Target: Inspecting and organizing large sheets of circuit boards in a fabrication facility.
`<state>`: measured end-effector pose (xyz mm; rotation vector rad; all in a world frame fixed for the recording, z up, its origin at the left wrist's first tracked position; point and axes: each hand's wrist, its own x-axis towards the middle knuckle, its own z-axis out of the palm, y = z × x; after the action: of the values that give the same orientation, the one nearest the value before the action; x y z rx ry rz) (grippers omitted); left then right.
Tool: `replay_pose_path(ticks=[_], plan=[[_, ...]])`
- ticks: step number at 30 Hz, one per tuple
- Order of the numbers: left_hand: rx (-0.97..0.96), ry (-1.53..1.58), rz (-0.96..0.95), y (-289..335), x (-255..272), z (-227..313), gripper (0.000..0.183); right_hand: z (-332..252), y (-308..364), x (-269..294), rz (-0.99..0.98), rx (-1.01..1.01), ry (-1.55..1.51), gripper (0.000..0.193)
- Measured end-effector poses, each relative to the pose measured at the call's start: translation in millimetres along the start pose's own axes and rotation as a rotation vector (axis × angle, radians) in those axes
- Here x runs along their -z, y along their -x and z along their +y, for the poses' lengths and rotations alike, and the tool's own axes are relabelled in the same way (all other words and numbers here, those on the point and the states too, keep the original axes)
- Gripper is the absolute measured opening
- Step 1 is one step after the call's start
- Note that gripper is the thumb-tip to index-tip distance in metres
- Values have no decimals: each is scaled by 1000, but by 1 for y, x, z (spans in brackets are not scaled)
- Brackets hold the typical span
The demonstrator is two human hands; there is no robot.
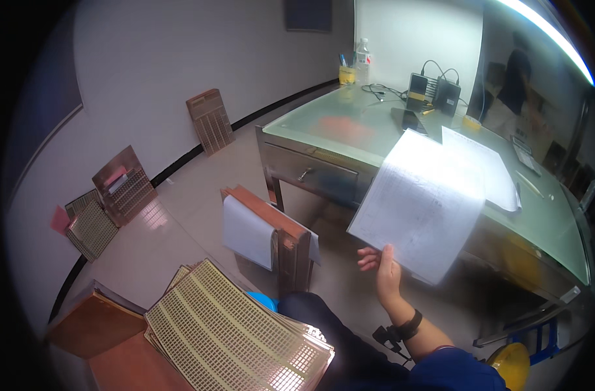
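Observation:
My right hand (387, 274) pinches the lower left edge of a white paper sheet (418, 202). The thumb lies on top, and the other fingers curl underneath and to the left. The sheet tilts up in front of the desk's edge, its far part over the glass top. Faint marks show on it. Another white paper (486, 166) lies behind it on the desk. A black band (411, 324) circles my right wrist. My left hand is out of view. Closest to my leg is a stack of perforated copper-coloured panels (229, 326), at the lower left.
The glass-topped desk (304, 124) holds a phone (408, 120), black devices with cables (446, 96), a bottle (363, 55) and a calculator (525, 155). A panel stack draped with paper (294, 260) stands on the floor; more panels (209, 122) lean at the wall. A yellow stool (511, 366) sits lower right.

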<state>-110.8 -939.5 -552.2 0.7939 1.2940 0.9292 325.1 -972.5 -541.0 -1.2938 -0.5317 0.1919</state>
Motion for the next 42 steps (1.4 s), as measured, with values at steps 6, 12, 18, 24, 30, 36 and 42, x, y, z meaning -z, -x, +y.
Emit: replay_pose_path(ticks=[6,12,18,24,30,36,42], plan=[[34,45,-12,-2,2,-3,52,13,5,0,-34,-9,-48,58],[18,51,1,-3,3,-7,51,14,5,3,-35,-16,-50,59],[16,64,-73,-2,5,-8,51,13,9,10,-59,-10,-70,56],[22,88,-123,-4,6,-7,51,2,-1,12,20,-11,-61,56],[-70,245,20,-30,18,-30,27,-73,-48,-7,-80,184,-244,45],[-38,322,62,-24,14,-23,26,6,12,-32,-668,-257,227,28],[-42,378,-5,-16,9,-14,25,32,84,-49,-896,-382,527,21]])
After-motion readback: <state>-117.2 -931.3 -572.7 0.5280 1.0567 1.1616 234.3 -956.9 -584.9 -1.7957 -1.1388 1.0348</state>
